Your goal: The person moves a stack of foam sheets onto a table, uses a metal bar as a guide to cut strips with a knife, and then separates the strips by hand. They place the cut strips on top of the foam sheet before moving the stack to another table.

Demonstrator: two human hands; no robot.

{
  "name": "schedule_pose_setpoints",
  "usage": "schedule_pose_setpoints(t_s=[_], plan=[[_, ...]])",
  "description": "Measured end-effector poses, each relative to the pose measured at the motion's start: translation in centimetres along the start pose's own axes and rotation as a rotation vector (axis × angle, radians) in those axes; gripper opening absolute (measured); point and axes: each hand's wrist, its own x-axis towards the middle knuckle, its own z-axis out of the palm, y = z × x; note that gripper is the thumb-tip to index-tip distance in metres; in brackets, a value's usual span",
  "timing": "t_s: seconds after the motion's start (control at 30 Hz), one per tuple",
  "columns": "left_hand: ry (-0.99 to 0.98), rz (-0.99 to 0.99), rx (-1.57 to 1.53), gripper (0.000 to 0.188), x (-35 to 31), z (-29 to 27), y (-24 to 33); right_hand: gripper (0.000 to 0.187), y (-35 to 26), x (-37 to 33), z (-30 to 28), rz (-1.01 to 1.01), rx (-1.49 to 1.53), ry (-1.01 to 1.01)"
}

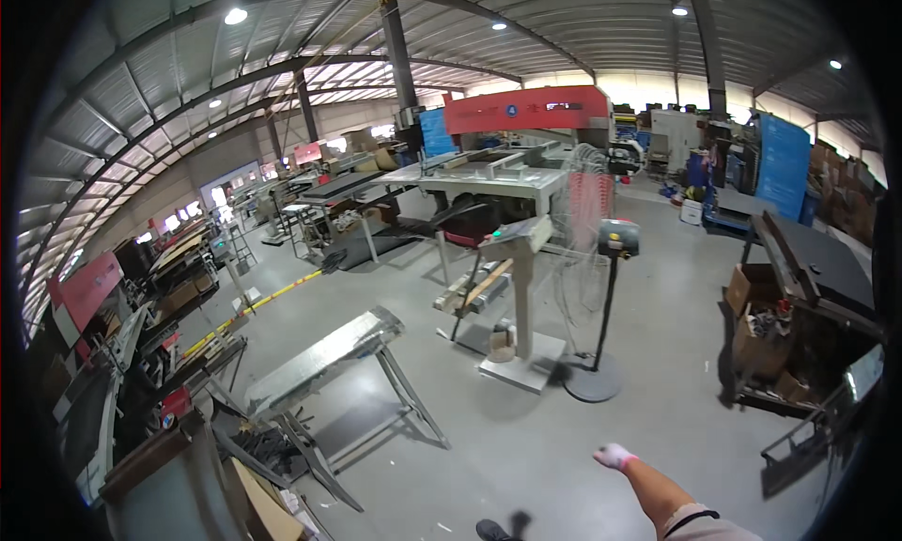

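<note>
My right hand (615, 456) reaches in from the lower right, in a white glove with a pink cuff. Its shape is compact, the fingers look curled in, and no object shows in it. It hangs over the grey floor, apart from everything around it. Nearest ahead of it is the round base of a pedestal fan (594, 379). To the left stands a metal-topped work stand (324, 358) on splayed legs. My left hand is out of view. One dark shoe (490, 530) shows at the lower edge.
A large machine with a red beam (526, 109) stands ahead. Before it is a control pedestal (522, 297) on a flat base plate. A dark-topped table with cardboard boxes (756, 339) beneath stands right. Dark scrap strips (268, 452) lie lower left; yellow floor tape (254, 306) runs behind.
</note>
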Motion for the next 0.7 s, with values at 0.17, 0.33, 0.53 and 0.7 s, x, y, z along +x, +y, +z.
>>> schedule_pose_setpoints(t_s=[0.17, 0.33, 0.53, 0.7], plan=[[0.356, -0.146, -0.364, 0.021, 11.6, -10.8, 0.7, 0.061, -22.0, 13.8, 0.0, -0.300, 0.310, -0.158], [0.636, -0.025, -0.690, 0.022, 22.9, -25.0, 5.7, 0.067, -29.3, 20.4, 7.6, -0.480, 0.164, -0.604], [1.229, 0.301, -0.376, 0.031, 34.1, -44.4, 4.6, 0.058, -38.7, 32.4, 5.8, -0.408, 0.150, -0.762], [1.182, 0.058, -1.169, 0.073, 34.9, -51.1, 14.2, 0.045, -54.0, 45.7, 3.9, -0.167, 0.701, -0.356]])
